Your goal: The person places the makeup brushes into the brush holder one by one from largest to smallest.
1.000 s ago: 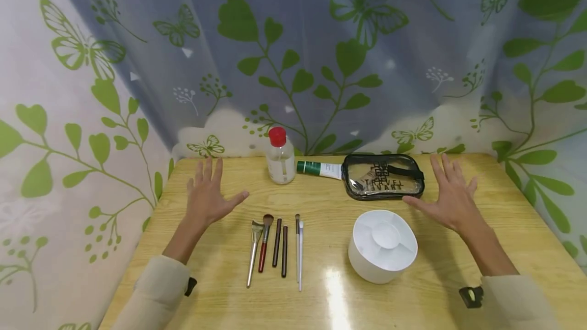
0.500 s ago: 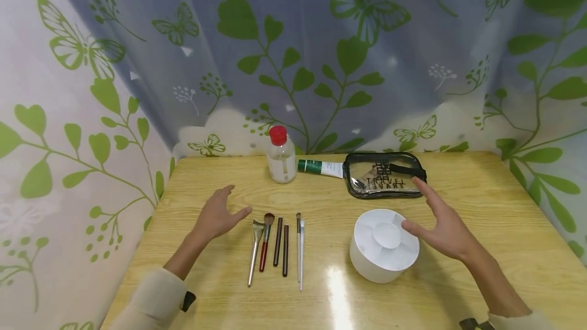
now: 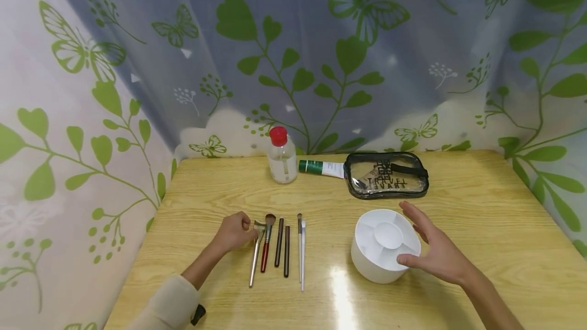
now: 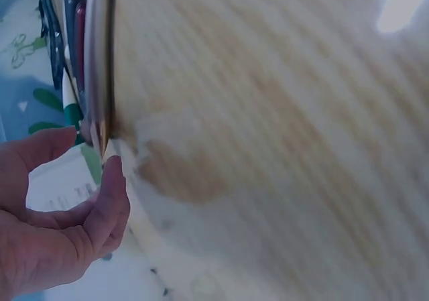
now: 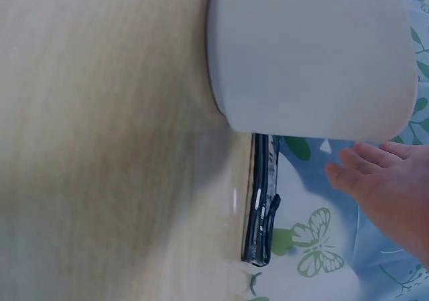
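My left hand (image 3: 235, 232) is at the head of a silver makeup brush (image 3: 254, 264), the leftmost in a row. In the left wrist view a gap shows between thumb and bent fingers, with the silver brush (image 4: 100, 66) near their tips; no firm grip is visible. Beside it lie a red-handled brush (image 3: 265, 253), two dark slim sticks (image 3: 278, 243) and two thin pale-handled brushes (image 3: 302, 258). My right hand (image 3: 437, 253) hovers at the right side of a round white divided container (image 3: 376, 268), thumb over its near rim, fingers spread.
At the back of the wooden table (image 3: 220, 182) stand a clear bottle (image 3: 282, 162) with a red cap and a green-and-white tube (image 3: 321, 168). A clear black-edged travel pouch (image 3: 385, 177) lies right of them. A patterned curtain (image 3: 293, 65) hangs behind.
Both hands have come down from spread positions near the back of the table. The left moved right to the silver brush, its fingers bending; the right moved towards the white container.
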The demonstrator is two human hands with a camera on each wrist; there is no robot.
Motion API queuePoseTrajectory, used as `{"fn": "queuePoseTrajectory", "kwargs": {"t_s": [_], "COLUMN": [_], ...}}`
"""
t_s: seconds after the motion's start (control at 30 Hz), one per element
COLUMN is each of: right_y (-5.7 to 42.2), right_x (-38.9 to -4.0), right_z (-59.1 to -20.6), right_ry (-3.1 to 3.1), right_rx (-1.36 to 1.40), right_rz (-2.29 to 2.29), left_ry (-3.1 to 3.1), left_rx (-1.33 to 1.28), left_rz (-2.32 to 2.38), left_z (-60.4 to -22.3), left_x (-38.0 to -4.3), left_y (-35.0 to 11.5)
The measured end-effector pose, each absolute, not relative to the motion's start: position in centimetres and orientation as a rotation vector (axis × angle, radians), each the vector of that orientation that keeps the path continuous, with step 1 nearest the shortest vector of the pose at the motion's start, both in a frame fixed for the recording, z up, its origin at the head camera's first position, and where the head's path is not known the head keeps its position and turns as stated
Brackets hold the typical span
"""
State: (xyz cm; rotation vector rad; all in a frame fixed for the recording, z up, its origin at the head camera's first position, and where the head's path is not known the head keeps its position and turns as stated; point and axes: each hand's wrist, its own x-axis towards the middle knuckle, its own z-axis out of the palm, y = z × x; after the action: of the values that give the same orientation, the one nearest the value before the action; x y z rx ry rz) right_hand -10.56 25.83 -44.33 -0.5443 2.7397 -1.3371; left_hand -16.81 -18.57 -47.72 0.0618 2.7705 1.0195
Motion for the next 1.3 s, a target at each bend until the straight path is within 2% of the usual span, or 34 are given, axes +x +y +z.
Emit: {"fn": "queuePoseTrajectory", "kwargs": {"t_s": [0.23, 0.8, 1.3], "right_y": [24.9, 24.3, 24.4], "right_x": [-10.1, -9.6, -9.6], "right_z": [-45.2, -46.3, -46.3], "right_ry": [2.759, 2.762, 2.773], "right_rx": [-0.427, -0.318, -0.31], "right_rz": [-1.22, -1.288, -1.28], "left_ry": [2.803, 2.833, 2.752], "left_rx": [0.08, 0.062, 0.121], "left_rz": [1.066, 1.107, 1.319], "left_z": [-48.6, -49.0, -44.0], "left_x": [-16.5, -16.7, -19.2], "left_y": [-17.6, -17.0, -15.8]}}
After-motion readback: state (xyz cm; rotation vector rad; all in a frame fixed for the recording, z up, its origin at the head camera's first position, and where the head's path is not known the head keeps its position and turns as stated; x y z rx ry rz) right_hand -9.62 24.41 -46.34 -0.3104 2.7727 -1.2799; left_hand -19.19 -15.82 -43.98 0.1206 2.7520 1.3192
